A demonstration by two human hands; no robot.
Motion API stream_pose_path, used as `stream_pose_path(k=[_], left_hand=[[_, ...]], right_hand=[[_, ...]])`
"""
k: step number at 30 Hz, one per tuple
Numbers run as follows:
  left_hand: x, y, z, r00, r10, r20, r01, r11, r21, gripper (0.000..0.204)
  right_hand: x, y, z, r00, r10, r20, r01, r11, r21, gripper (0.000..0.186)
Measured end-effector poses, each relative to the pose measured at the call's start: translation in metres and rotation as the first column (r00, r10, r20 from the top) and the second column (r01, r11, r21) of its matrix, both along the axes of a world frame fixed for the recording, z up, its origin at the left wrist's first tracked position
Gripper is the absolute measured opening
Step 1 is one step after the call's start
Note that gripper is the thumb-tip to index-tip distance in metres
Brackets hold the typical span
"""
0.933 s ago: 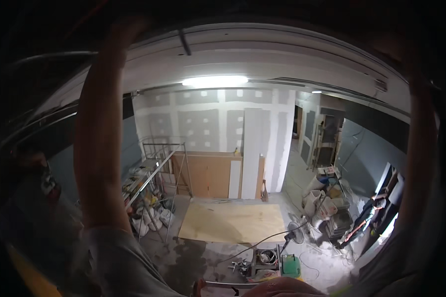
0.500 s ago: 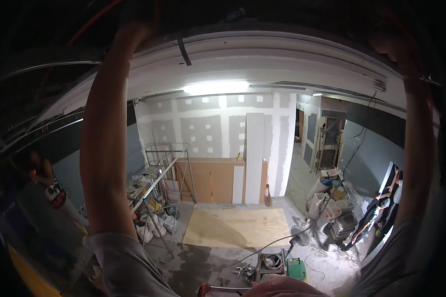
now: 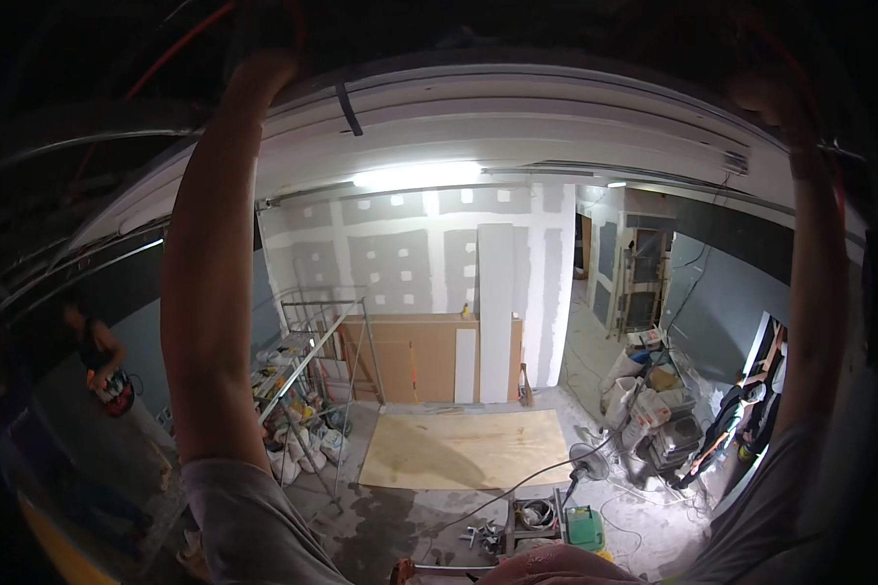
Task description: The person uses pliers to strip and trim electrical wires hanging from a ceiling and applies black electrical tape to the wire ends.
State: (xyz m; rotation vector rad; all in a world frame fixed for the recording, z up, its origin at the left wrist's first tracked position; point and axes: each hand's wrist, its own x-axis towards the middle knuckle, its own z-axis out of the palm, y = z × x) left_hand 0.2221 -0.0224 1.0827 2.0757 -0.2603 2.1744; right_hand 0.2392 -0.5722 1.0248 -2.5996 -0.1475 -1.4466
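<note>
Both my arms are raised overhead to a long white ceiling ledge (image 3: pixel 517 109) that curves across the upper view. At the ledge's upper left edge, my left hand (image 3: pixel 266 70) reaches into the dark space above; its fingers are lost in shadow. Far to the right, my right hand (image 3: pixel 763 97) is at the same edge, dim and blurred. What either hand holds, if anything, cannot be made out. A short dark strip (image 3: pixel 348 109) hangs over the ledge beside my left hand. An orange cable (image 3: pixel 180 49) runs through the darkness at upper left.
Below lie a plywood sheet (image 3: pixel 468 448), a metal scaffold frame (image 3: pixel 366 341), a fan (image 3: pixel 589 468) and a green container (image 3: pixel 584 527). Bags and buckets (image 3: pixel 654 409) crowd the right. A lit tube (image 3: pixel 418 175) hangs ahead. A co-worker (image 3: pixel 102 356) stands at left.
The view has shifted slightly, so the room appears a little further left. My hands stay at the ledge. The co-worker at left has lowered a hand from the chest to the waist.
</note>
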Motion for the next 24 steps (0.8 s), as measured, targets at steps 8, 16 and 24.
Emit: stream_pose_path(k=[8,16,24], left_hand=[[-0.002,-0.005,0.003,0.996,-0.046,0.071,0.043,0.998,0.034,0.041],[0.024,-0.027,-0.005,0.739,-0.175,-0.651,0.407,0.886,0.223,0.043],[0.023,-0.019,-0.004,0.535,-0.204,-0.82,0.488,0.867,0.103,0.044]], right_hand=[[-0.012,0.018,0.002,0.977,0.211,-0.035,-0.209,0.976,0.065,0.046],[0.058,-0.072,0.056,0.981,0.097,-0.167,-0.191,0.589,-0.785,0.051],[0.016,0.003,0.025,0.782,0.419,-0.462,-0.448,0.893,0.051,0.033]])
